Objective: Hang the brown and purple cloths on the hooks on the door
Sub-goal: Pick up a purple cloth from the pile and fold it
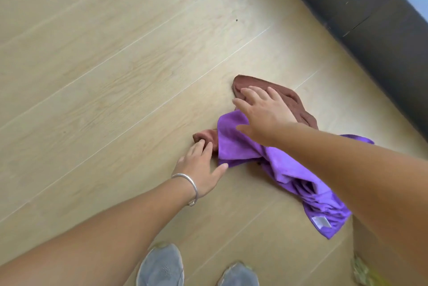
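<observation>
On the floor [104,77], both hands' grips spread open: left hand [201,165] touching brown cloth [289,98], right hand [261,112] over purple cloth [284,170].

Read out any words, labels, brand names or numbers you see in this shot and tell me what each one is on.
No text here can be read.
White tag sewn on the purple cloth: too blurred to tell whether anything is printed on it.
Brown cloth, grey shoes, bracelet, wooden floor: no writing visible.
</observation>
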Demonstrator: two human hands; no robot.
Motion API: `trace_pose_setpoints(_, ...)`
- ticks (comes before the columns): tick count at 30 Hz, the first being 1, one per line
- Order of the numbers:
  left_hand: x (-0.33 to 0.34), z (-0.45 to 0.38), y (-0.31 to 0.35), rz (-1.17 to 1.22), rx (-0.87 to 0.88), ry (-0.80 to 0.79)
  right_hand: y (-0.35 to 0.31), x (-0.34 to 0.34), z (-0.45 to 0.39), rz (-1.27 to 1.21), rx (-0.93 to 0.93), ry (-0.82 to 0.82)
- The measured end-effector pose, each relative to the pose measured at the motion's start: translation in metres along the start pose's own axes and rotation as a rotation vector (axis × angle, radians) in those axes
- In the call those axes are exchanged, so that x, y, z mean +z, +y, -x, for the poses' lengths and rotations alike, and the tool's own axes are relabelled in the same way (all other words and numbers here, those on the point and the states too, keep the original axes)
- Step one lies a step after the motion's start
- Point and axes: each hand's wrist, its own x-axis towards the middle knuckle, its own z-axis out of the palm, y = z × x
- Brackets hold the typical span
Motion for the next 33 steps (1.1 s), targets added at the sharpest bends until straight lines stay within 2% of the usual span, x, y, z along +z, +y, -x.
trace_pose_setpoints(3, 0.016, -0.015, -0.002, -0.033, 0.049, 0.138, -0.002, 0.011, -0.033, 0.076, -0.145, -0.04)
trace_pose_setpoints(7, 0.03, -0.031, 0.011, -0.004, 0.011, 0.272, -0.009, 0.017, -0.063, 0.245, -0.3, -0.241)
trace_pose_setpoints(9, 0.032, -0.035, 0.018, 0.044, -0.015, 0.285, -0.017, 0.017, -0.067, 0.291, -0.321, -0.292)
trace_pose_setpoints(12, 0.025, -0.028, 0.017, 0.092, 0.025, 0.244, -0.026, 0.012, -0.056, 0.324, -0.329, -0.22)
trace_pose_setpoints(16, -0.007, 0.023, 0.011, 0.165, 0.141, 0.251, -0.027, -0.022, -0.018, 0.279, -0.237, -0.114)
trace_pose_setpoints(19, -0.05, 0.075, 0.01, 0.205, 0.185, 0.305, -0.029, -0.069, 0.009, 0.292, -0.215, -0.035)
trace_pose_setpoints(23, -0.129, 0.137, 0.003, 0.324, 0.029, 0.408, -0.044, -0.155, 0.032, 0.342, -0.19, 0.045)
trace_pose_setpoints(27, -0.225, 0.189, -0.017, 0.249, -0.08, 0.509, -0.069, -0.265, 0.039, 0.369, -0.227, 0.074)
trace_pose_setpoints(33, -0.373, 0.261, -0.061, 0.094, -0.127, 0.691, -0.124, -0.442, 0.031, 0.484, -0.317, 0.176)
